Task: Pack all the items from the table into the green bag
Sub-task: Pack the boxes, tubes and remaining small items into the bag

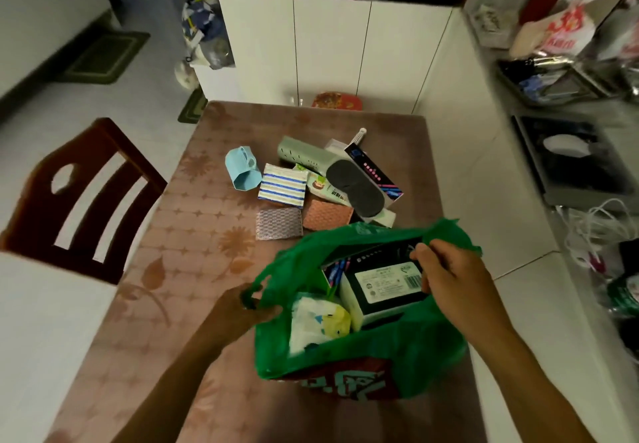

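Right hand grips the dark box inside the green bag; left hand pinches its handle; remaining items — eye mask nearest — lie at twelve o'clock on the tabletop, closer to the right hand.

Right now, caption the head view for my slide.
Both hands settle a box in the green bag.
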A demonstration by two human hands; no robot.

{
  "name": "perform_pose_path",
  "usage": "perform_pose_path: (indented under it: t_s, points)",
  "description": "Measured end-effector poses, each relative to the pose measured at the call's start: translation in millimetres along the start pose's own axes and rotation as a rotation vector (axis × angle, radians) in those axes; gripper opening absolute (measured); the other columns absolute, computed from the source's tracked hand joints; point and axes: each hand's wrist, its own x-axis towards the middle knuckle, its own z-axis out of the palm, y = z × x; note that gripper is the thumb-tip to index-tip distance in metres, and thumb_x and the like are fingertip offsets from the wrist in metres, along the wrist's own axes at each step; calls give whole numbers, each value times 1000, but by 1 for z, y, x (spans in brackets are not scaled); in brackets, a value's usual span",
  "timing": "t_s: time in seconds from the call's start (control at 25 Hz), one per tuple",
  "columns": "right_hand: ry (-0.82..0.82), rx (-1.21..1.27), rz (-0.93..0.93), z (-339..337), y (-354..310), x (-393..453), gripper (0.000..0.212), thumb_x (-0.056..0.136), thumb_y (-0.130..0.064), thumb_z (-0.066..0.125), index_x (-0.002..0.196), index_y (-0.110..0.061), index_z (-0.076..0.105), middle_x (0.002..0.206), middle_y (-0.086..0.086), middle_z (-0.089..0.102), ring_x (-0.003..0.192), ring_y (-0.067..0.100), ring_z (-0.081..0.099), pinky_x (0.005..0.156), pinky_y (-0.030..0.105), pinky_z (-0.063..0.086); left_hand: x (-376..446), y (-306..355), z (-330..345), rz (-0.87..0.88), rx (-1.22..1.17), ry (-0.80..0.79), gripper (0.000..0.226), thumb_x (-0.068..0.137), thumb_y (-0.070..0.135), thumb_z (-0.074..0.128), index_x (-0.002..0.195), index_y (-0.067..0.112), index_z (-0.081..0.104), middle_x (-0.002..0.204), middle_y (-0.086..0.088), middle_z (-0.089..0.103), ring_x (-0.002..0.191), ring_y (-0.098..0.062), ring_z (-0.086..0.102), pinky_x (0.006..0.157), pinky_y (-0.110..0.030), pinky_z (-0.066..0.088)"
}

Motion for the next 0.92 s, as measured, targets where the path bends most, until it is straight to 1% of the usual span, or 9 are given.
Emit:
perform_pose_path:
  t_s: [0.08, 0.2, 0.32, 0.44, 0.56, 0.68, 0.8, 0.84, 0.92]
  points:
    - [41, 4, -3, -5, -8, -5, 31, 99, -27, 45, 77, -18, 65, 55, -3, 60, 54, 0, 61, 41, 12, 38, -12, 12, 2, 82, -428, 118, 32, 82, 34, 68, 99, 8, 69, 88, -7, 74, 91, -30, 69, 84, -48, 56]
    - [253, -84, -174, -33, -44, -16, 30, 99, -24, 45, 77, -16, 63, 58, -3, 57, 59, 0, 58, 45, 12, 40, -33, 54, -22, 232, -905, 206, 24, 97, 20, 45, 99, 14, 68, 92, -3, 76, 90, -19, 71, 77, -31, 59]
    - [373, -142, -255, -55, -63, -12, 34, 99, -24, 45, 71, -11, 60, 50, 4, 49, 48, 18, 49, 44, 26, 36, -54, 70, -37, 275, -802, 183, 24, 95, 26, 51, 95, 11, 70, 94, -12, 75, 82, -23, 72, 73, -35, 60]
    - [185, -472, 23, -53, -32, 6, 37, 97, -30, 41, 69, -9, 54, 65, 13, 58, 53, 23, 49, 49, 32, 37, -63, 49, -32, 236, -499, -31, 39, 68, 53, 74, 92, 22, 71, 94, -12, 75, 82, -24, 72, 67, -34, 59]
    - [83, -692, 243, -39, -8, 6, 39, 93, -45, 42, 82, -9, 49, 90, 15, 63, 65, 26, 48, 61, 35, 41, -57, 38, -30, 263, -115, 105, 34, 67, 49, 78, 91, 29, 64, 85, -8, 70, 73, -21, 69, 63, -36, 59]
    - [349, -824, 38, -26, -25, 1, 47, 84, -47, 56, 109, -7, 50, 109, 19, 55, 95, 37, 51, 79, 46, 41, -50, 52, -30, 449, -48, 289, 37, 78, 53, 66, 81, 16, 66, 70, -7, 65, 59, -15, 59, 52, -31, 51]
    - [511, -535, -311, 0, -58, 7, 45, 80, -34, 66, 114, -13, 48, 114, 13, 53, 107, 31, 47, 87, 46, 40, -43, 65, -37, 446, -407, 177, 31, 90, 26, 58, 79, -2, 62, 58, -9, 57, 52, -18, 51, 51, -24, 44]
    - [412, -470, -413, 13, -59, 13, 40, 81, -29, 66, 114, -15, 49, 112, 9, 54, 105, 25, 48, 85, 41, 43, -38, 67, -42, 384, -500, 155, 27, 94, 20, 52, 81, -2, 61, 56, -10, 55, 51, -20, 49, 52, -25, 43]
    - [-6, -555, -484, 47, -43, 30, 30, 86, -27, 61, 114, -21, 52, 113, 2, 55, 102, 22, 52, 81, 37, 44, -11, 53, -57, 209, -615, 170, 32, 99, 22, 41, 87, 1, 62, 59, -12, 55, 51, -23, 48, 56, -32, 41]
